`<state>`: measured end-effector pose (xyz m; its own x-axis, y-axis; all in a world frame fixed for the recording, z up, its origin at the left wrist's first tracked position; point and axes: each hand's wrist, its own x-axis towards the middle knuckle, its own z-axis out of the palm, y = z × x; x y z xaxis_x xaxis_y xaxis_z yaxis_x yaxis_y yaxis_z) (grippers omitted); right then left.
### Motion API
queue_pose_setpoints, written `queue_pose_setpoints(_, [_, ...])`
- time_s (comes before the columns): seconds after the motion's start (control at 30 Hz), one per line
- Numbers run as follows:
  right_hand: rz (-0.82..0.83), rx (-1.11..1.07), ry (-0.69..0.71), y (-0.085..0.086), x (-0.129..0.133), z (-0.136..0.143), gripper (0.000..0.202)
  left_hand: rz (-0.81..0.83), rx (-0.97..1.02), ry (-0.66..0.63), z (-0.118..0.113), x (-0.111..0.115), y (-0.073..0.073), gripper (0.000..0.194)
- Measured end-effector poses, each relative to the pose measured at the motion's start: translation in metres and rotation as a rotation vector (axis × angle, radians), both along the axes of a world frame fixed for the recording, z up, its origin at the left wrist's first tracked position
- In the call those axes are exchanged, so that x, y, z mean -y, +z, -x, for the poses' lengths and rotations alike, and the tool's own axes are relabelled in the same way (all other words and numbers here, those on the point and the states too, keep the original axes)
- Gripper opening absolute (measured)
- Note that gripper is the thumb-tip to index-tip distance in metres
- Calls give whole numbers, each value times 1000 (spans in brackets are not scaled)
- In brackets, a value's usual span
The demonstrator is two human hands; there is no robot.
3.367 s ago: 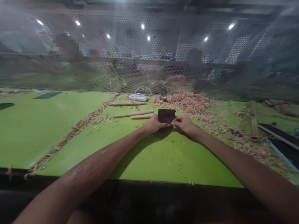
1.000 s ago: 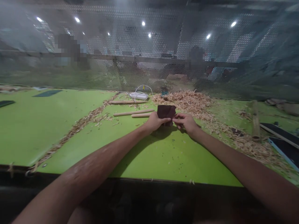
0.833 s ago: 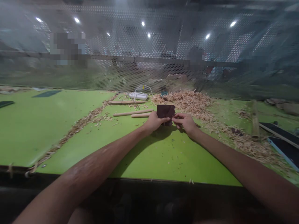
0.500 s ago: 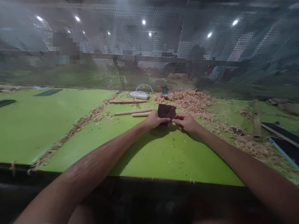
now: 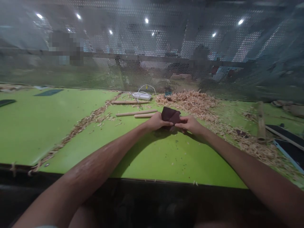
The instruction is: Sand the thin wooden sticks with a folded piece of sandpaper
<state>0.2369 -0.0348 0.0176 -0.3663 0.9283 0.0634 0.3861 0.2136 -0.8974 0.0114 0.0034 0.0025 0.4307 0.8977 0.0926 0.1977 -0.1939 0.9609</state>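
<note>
A small dark brown sheet (image 5: 170,115), creased across its face, is held up just above the green table (image 5: 152,158). My left hand (image 5: 157,122) pinches its lower left part, with the thumb in front. At its right edge my right hand (image 5: 188,124) grips it between thumb and fingers. Two pale wooden sticks, one longer (image 5: 133,113) and one partly behind my left hand (image 5: 143,116), lie to the left. Whatever is behind the sheet is hidden.
Curly wood shavings (image 5: 192,102) are heaped behind my hands. A white device with a cable (image 5: 142,96) and a flat wooden strip (image 5: 130,102) lie at the back. On the right are a bamboo piece (image 5: 261,125) and a blue-edged dark object (image 5: 289,153). A perforated screen (image 5: 142,69) stands behind.
The brown sheet has tilted and its crease shows more. My right hand's fingers have moved slightly and now overlap its right edge. My left hand has hardly moved.
</note>
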Motion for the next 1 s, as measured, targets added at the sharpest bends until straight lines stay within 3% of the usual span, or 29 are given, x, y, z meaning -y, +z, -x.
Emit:
queue_pose_setpoints(0.57, [49,31,22,1,1,-3,32,-86,-39,-56,2,2,3,27])
queue_pose_setpoints(1.0, [67,40,100,8,-4,-11,25,-8,-74,-36,8,-3,1,26])
